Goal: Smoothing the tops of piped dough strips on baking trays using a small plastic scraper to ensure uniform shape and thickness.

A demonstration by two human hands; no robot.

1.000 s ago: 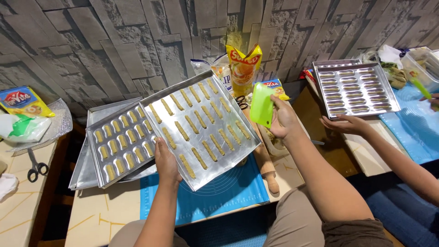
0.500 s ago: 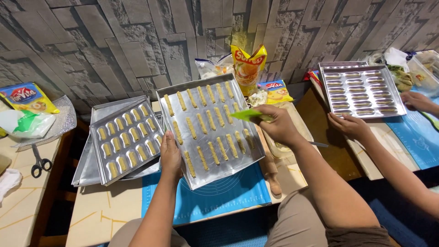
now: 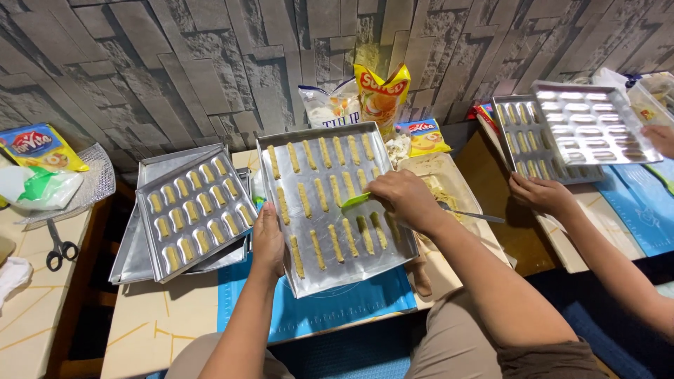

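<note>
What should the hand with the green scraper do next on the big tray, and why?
Probably slide the green scraper under the nearest dough stick. The right hand holds it low on the tray among the sticks, while the left hand steadies the edge.

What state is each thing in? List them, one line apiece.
left hand: gripping the baking tray's near edge.
right hand: holding the green scraper.
green scraper: blade down on the tray.
baking tray: tilted, carrying dough sticks.
moulded tray: filled, resting on stacked trays.
scissors: lying on the side table.
</note>
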